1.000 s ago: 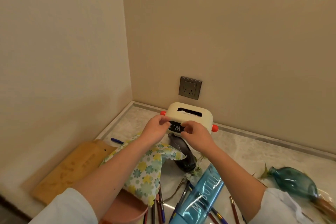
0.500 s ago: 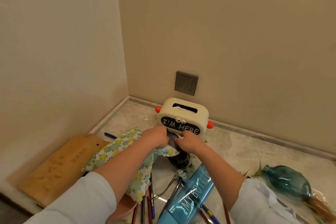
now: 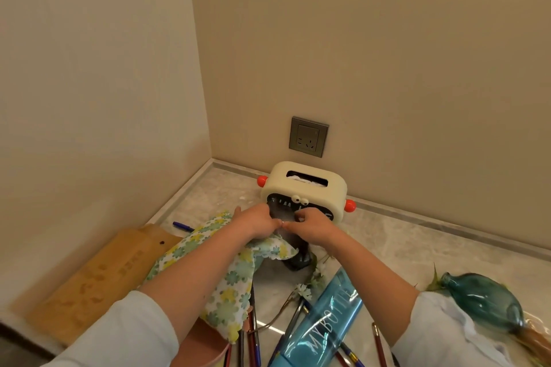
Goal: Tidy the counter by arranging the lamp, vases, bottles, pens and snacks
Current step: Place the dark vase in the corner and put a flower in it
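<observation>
1. The left hand (image 3: 256, 222) and right hand (image 3: 313, 225) meet on the upper part of a dark smoked-glass vase (image 3: 293, 252). The fingers (image 3: 302, 215) of both curl round it, holding it.
2. The vase leans. Its base appears to rest on the marble desk (image 3: 402, 244), nearer the person than the fingers, with a floral cloth (image 3: 232, 277) overlapping its left side. Judgement: the two-handed hold suits setting smooth, fragile glass upright.
3. Just beyond the fingers stands a cream toaster-shaped tissue box (image 3: 304, 188), against the wall.
4. Nearer than the fingers lie a translucent blue plastic bottle (image 3: 325, 322) and scattered pens (image 3: 253, 334). Well right of them lies a teal glass vase (image 3: 483, 304). All are unsorted.
</observation>
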